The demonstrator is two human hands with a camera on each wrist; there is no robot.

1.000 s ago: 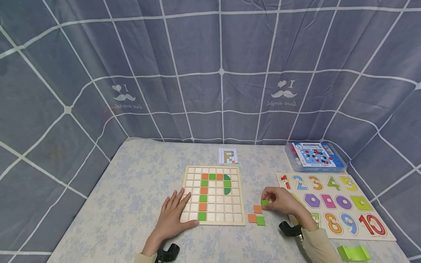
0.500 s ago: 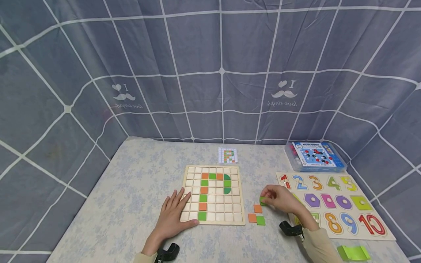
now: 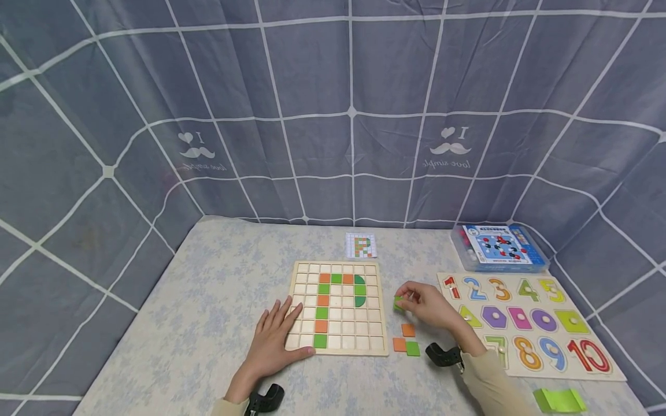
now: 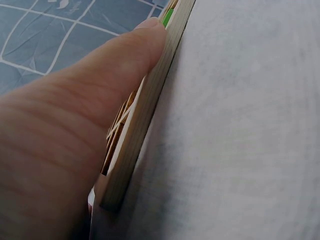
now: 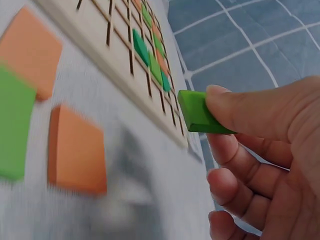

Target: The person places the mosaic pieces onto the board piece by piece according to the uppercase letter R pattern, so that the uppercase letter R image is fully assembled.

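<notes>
Tile [image 5: 195,114], small, square and green, is pinched between the thumb and fingers of our right hand [image 3: 426,303], just to the right of a wooden grid board [image 3: 348,315]. Our left hand [image 3: 273,341] has its fingers spread apart at the board's left edge, its thumb on the front rim. On the board we see orange and green squares [image 3: 322,300] forming a column and a top row, plus two curved dark green pieces [image 3: 359,301]. Near our right hand, on the patterned cloth [image 3: 218,277], lie one orange tile [image 3: 408,330] and, just below it, another orange tile [image 3: 399,345] beside a loose green tile [image 3: 413,348]. Behind the board lies a printed card [image 3: 361,245].
</notes>
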